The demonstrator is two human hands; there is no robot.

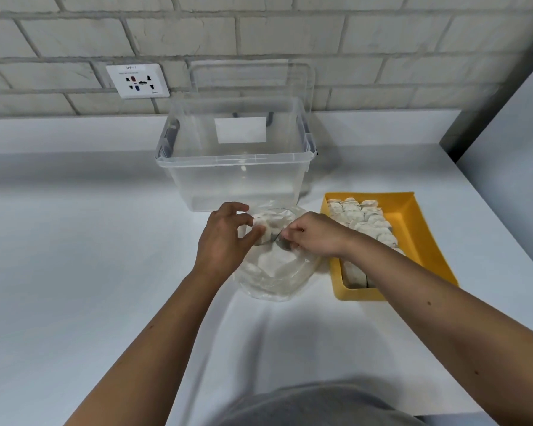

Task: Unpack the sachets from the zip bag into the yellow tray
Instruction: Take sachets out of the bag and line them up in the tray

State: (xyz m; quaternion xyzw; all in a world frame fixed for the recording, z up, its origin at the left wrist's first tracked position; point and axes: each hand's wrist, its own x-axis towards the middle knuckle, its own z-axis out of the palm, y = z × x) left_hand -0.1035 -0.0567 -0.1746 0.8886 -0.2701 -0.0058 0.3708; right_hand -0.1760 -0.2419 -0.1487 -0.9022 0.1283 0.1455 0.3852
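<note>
Between left hand [222,239] and right hand [319,235], zip bag [279,272], fingers [255,234] pinching its mouth, sachets [271,222] inside.

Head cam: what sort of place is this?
Probably a lab or workshop bench: plain white counter against a painted brick wall with a labelled socket plate, plus a clear storage bin and a yellow tray of sachets.

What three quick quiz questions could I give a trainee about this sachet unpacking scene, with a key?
1. True or false: the yellow tray lies left of the zip bag.
2. What stands behind the zip bag? A: a clear plastic storage box. B: a kettle. C: a cardboard carton.
3. Which hands grip the zip bag?
Key: 1 false, it lies to the right, with white sachets in it. 2 A. 3 both, the left hand and the right hand.
</note>
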